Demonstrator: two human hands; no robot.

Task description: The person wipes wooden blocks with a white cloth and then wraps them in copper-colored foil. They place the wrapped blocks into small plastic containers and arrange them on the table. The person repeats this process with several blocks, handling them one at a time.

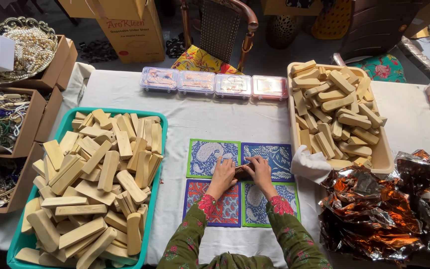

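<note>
My left hand (223, 174) and my right hand (261, 171) meet over the middle of four patterned cloth squares (210, 154) laid in a grid on the white table. Between the fingers of both hands sits a small dark brown block (242, 172), gripped from either side. Most of the block is hidden by my fingers. My sleeves are green with red flowers.
A teal tray (158, 172) of pale wooden blocks stands at the left. A beige tray (385, 157) of similar blocks stands at the right, with a white cloth (308, 164) beside it. Crumpled foil (379, 209) lies lower right. Several clear lidded boxes (214, 83) line the far edge. Cardboard boxes of beads (11, 114) stand far left.
</note>
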